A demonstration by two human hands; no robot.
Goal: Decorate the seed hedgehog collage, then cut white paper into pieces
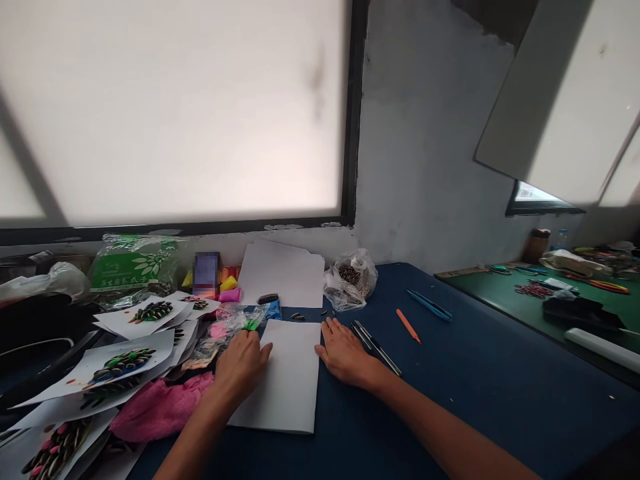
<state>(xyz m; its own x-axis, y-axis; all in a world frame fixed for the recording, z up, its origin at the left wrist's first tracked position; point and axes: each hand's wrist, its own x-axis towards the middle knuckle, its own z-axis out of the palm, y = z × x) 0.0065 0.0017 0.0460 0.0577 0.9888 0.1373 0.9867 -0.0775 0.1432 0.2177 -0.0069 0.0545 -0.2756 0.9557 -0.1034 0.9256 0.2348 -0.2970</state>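
Observation:
A white sheet of paper [290, 380], seemingly folded or stacked, lies on the dark blue table in front of me. My left hand [243, 367] rests at its left edge, thumb spread out over the paper; the other fingers look foreshortened. Along the right edge lies my right hand [344, 352], flat with fingers stretched and the thumb touching the paper's side. Neither hand holds anything visible. Close to my right hand are slim metallic pen-like tools [377, 348]. Clear plastic packets [240, 317] and a pink cloth [163, 408] lie by my left hand.
Several papers with seed-and-clay designs [125, 363] pile up at left. Behind stand more white sheets [285, 273] and a plastic bag of seeds [350, 277]. Blue tweezers [430, 305] and an orange stick-like tool [409, 325] lie right. A green table [530, 320] adjoins farther right.

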